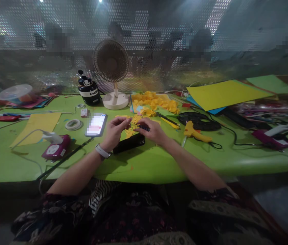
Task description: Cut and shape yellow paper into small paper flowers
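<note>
Mid-frame: close fingertip work over yellow paper pieces [135, 119], apparently handling or shaping.
Left hand [113, 131] and right hand [154, 131] face each other, fingers curled inward; cannot tell whether either pinches a piece. Pieces lie between and just beyond the fingertips, black case [130, 143] below in frame. Next move likely calls for a light, precise pinch, both hands steady.

This seems to be a craft workplace. A green table [156, 166] carries a glue gun [190, 129], a cutter knife [168, 120], coloured sheets [223, 95] and small yellow paper pieces [129, 132].
</note>
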{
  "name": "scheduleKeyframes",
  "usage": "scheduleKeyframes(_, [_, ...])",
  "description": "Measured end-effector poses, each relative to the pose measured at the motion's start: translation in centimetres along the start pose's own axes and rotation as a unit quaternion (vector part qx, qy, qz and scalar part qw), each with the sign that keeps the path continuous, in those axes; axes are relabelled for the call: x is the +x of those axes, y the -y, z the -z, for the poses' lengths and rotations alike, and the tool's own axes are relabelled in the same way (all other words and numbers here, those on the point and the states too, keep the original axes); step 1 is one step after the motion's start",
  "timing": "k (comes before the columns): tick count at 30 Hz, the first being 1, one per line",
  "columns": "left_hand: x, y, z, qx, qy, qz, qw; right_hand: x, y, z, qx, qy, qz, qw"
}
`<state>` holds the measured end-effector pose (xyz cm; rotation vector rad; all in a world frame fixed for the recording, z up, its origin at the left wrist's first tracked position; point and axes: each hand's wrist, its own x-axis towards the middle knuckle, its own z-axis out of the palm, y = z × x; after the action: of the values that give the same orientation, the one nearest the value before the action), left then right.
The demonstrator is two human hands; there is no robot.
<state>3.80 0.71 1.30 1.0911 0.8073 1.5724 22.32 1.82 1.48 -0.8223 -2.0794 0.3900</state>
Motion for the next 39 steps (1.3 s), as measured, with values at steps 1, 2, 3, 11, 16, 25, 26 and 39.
scheduleKeyframes(1, [0.0,0.0,0.0,0.000,0.000,0.000,1.000,0.0,0.0,0.0,-0.003,-0.009,0.002,1.000])
scheduleKeyframes(2, [0.0,0.0,0.0,0.000,-0.001,0.002,1.000,0.0,0.1,-0.1,-0.007,-0.016,0.004,1.000])
scheduleKeyframes(3, [0.0,0.0,0.0,0.000,-0.002,0.003,1.000,-0.1,0.1,-0.1,-0.010,-0.018,0.004,1.000])
scheduleKeyframes(11, [-0.1,-0.1,-0.1,-0.005,-0.005,0.006,1.000,-0.1,0.7,0.3,0.036,0.044,-0.036,0.998])
scheduleKeyframes(16, [-0.1,0.0,-0.1,0.000,-0.016,0.008,1.000,0.3,1.3,0.8,0.190,0.129,-0.135,0.964])
scheduleKeyframes(25, [0.0,-0.2,-0.3,-0.019,-0.023,0.020,0.999,0.4,0.5,0.2,0.213,0.052,-0.133,0.967])
scheduleKeyframes(26, [0.0,-0.2,-0.3,-0.021,-0.024,0.023,0.999,0.3,0.4,0.1,0.190,0.034,-0.120,0.974])
scheduleKeyframes(39, [0.1,-0.4,-0.4,-0.007,-0.038,0.040,0.998,0.2,0.2,0.3,0.001,0.002,0.002,1.000])
